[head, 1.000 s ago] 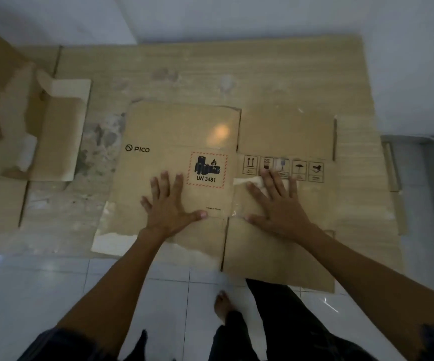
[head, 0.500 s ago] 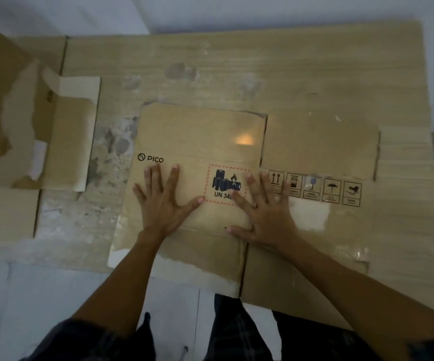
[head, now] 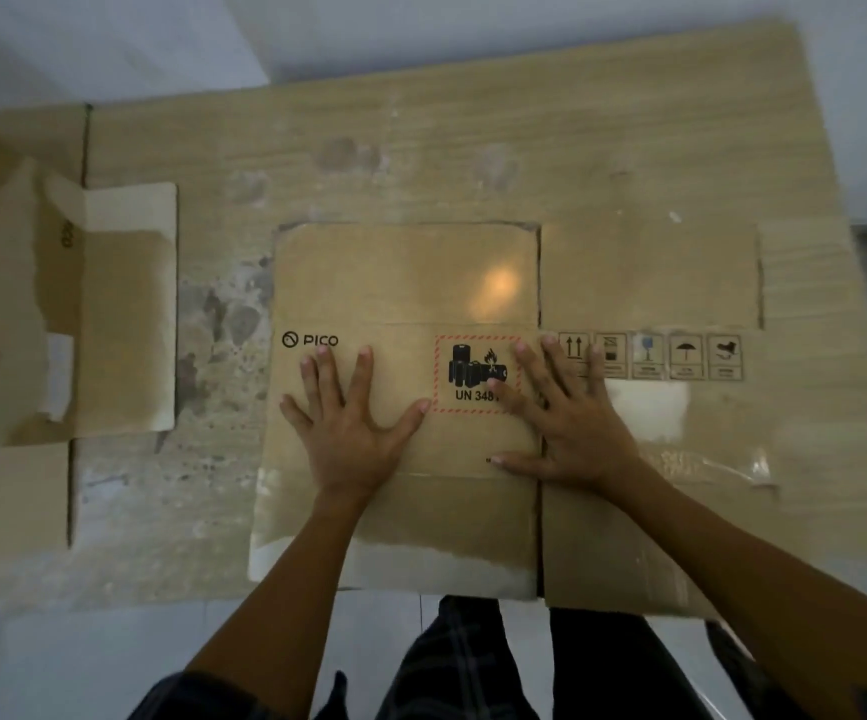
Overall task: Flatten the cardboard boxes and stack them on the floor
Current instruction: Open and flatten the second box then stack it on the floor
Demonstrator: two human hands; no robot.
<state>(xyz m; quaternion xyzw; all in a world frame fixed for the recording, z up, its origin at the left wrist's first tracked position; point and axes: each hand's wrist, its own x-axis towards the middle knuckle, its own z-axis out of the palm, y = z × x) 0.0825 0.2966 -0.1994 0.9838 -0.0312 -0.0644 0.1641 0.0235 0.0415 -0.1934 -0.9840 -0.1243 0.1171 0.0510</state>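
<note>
A flattened brown cardboard box (head: 410, 283) printed with "PICO" and a red-bordered "UN 3481" label lies flat on a large cardboard sheet (head: 524, 148) spread on the floor. My left hand (head: 353, 418) rests palm down on the box, fingers spread, just below the PICO logo. My right hand (head: 561, 413) presses flat beside it, covering part of the UN 3481 label and the slit between the two panels. The right panel (head: 649, 272) carries a row of handling symbols. Neither hand holds anything.
Another box (head: 57, 314), partly opened with torn flaps, lies at the left on the sheet. White tiled floor (head: 57, 662) runs along the near edge, and a white wall stands at the back. My legs in dark trousers are below the box.
My right hand slid left from the symbol panel onto the UN 3481 label. The left hand stayed pressed flat on the box. The camera came closer over the box.
</note>
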